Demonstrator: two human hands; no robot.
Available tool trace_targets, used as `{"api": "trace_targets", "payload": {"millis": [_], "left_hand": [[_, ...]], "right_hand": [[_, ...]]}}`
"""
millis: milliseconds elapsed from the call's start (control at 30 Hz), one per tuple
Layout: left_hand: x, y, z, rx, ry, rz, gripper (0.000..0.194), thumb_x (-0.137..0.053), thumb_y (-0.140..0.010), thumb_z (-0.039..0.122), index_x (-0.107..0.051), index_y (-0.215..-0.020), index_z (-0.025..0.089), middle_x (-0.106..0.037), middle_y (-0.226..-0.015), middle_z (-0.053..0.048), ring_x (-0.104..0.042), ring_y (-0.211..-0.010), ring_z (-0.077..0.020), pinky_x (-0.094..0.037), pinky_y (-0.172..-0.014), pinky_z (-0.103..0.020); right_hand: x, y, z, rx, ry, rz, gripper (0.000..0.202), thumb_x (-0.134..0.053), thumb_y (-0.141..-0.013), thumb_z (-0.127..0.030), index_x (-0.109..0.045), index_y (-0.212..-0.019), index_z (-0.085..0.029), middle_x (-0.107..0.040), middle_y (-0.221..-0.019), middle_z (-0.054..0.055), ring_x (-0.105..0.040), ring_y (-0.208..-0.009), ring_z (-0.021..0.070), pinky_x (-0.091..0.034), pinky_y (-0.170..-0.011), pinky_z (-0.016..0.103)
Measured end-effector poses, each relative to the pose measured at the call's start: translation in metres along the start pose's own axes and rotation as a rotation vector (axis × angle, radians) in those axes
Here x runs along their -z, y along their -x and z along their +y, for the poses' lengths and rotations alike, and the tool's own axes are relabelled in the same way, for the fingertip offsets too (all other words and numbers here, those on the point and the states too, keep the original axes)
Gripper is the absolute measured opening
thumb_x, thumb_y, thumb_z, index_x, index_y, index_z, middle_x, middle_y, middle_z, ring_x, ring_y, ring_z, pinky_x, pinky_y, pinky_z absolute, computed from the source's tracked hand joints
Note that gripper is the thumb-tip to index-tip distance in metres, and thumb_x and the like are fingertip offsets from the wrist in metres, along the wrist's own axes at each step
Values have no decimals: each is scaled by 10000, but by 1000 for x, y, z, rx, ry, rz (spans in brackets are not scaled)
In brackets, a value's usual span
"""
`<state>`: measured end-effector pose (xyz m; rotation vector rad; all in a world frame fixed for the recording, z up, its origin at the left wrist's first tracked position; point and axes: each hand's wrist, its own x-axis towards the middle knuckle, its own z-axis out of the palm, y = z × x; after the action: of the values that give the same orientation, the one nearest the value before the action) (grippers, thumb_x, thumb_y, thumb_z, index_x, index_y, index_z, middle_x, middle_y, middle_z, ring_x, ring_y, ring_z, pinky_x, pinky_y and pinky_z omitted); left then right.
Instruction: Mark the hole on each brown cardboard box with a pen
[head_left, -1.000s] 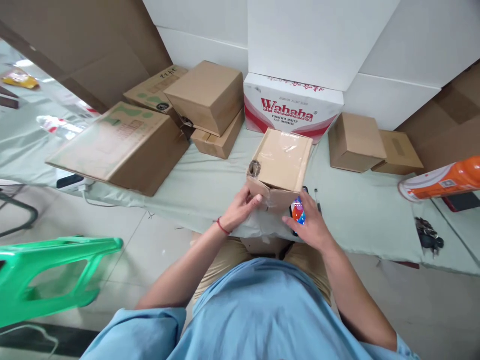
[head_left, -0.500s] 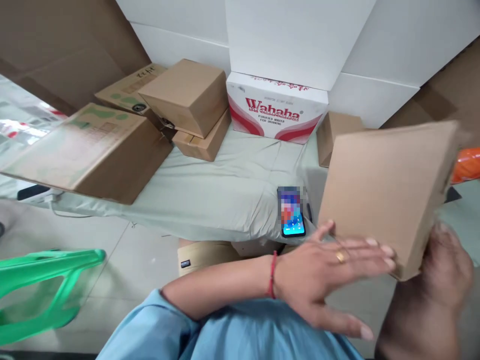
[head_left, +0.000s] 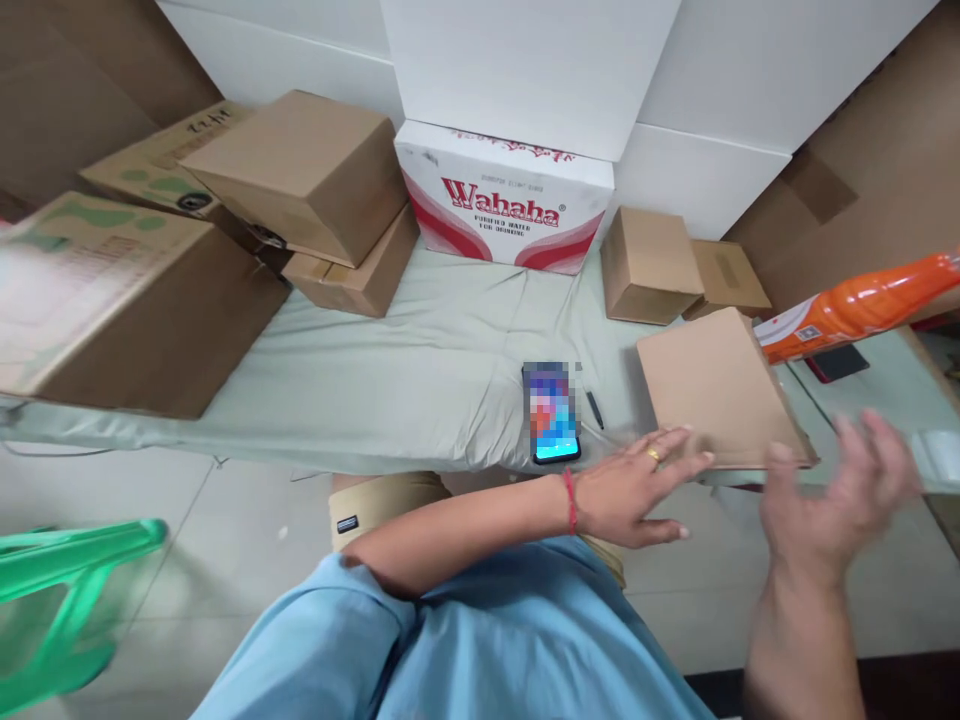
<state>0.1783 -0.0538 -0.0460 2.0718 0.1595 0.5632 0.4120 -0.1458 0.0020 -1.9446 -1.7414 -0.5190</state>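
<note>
A plain brown cardboard box [head_left: 720, 395] rests on the right part of the cloth-covered table, near its front edge. My left hand [head_left: 637, 490], with a ring and a red wrist cord, has its fingers apart beside the box's near left corner, the fingertips at its lower edge. Just off the near right corner is my right hand [head_left: 832, 500], blurred, its fingers spread and nothing in them. A lit phone [head_left: 553, 412] lies left of the box, with a black pen [head_left: 594, 409] between them.
Behind stand a white and red water carton [head_left: 510, 205] and small boxes [head_left: 651, 265]. An orange bottle [head_left: 862, 305] lies right of the box, near a dark flat object [head_left: 838, 363]. Stacked boxes [head_left: 300, 170] and a large carton [head_left: 150, 310] fill the left. A green stool [head_left: 75, 600] stands below.
The cardboard box has gone from being held up between my hands to resting on the table. My right hand has come off it and opened. The view has shifted slightly right.
</note>
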Motion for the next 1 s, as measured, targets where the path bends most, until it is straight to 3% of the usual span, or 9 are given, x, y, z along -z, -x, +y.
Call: {"api": "trace_targets", "payload": {"millis": [100,200,267,500,633,733,833,933,1000], "left_hand": [[5,40,-1,44,20,24,859,-675,-1009,511,-355,-1724,161,-266,-1810,-281,-296,-1695,-420,-384,-1331,-608],[21,78,2,89,-13,93,754,-675,-1023,439,-404,-1682,192,-342,-1770,-281,-386,-1650,-407,-429,-1306,-593],[34,104,4,161,-42,180,678,-669,-1037,405,-442,-1645,208,-395,-1733,-274,-434,-1625,-393,-459,-1284,-583],[63,190,21,415,-93,535,386,-656,-1065,356,-637,-1444,288,-591,-1592,-181,-637,-1438,-347,-552,-1189,-548],[71,225,24,496,-85,755,259,-677,-1057,365,-722,-1297,277,-675,-1458,-158,-684,-1356,-326,-605,-1113,-525],[78,244,19,543,-73,923,237,-706,-1039,380,-755,-1240,264,-679,-1412,-150,-699,-1320,-308,-647,-1054,-482],[86,257,15,599,-124,1091,232,-727,-1015,416,-769,-1166,244,-691,-1360,-140,-705,-1282,-296,-657,-1034,-465],[95,268,15,648,-166,1229,248,-747,-995,443,-755,-1116,226,-703,-1317,-134,-698,-1284,-290,-660,-1002,-434],[104,275,15,664,-198,1290,261,-755,-989,449,-745,-1119,223,-700,-1317,-131,-686,-1308,-287,-651,-1008,-421]], "right_hand": [[-8,-17,-32,109,104,-99,723,-696,-994,-556,-527,-1618,-235,-484,-1702,220,-326,-1617,531,-224,-1271,799],[-17,-32,-49,96,145,-268,647,-645,-1019,-593,-623,-1546,-219,-412,-1767,218,-327,-1610,547,-188,-1221,869],[-19,-39,-43,47,141,-281,579,-600,-1042,-571,-675,-1508,-235,-376,-1794,190,-394,-1563,535,-291,-1184,834],[-29,-61,57,-337,203,-267,685,-738,-905,-588,-740,-1477,-210,-454,-1715,266,-568,-1384,483,-464,-1023,602],[-41,-81,121,-640,-66,-475,722,-718,-883,-585,-715,-1497,-205,-696,-1409,230,-693,-1248,350,-509,-947,479],[-47,-90,133,-576,83,-314,693,-743,-854,-586,-796,-1340,-95,-646,-1457,316,-615,-1405,408,-439,-1077,541],[-54,-89,105,-361,225,-44,645,-762,-858,-557,-812,-1261,-55,-589,-1523,381,-558,-1472,477,-386,-1146,610],[-61,-77,65,17,160,-151,478,-731,-920,-543,-823,-1253,-214,-579,-1634,237,-478,-1561,437,-351,-1203,618],[-66,-68,50,104,189,-283,323,-692,-956,-499,-846,-1134,-278,-599,-1642,166,-406,-1615,437,-321,-1210,673]]}}
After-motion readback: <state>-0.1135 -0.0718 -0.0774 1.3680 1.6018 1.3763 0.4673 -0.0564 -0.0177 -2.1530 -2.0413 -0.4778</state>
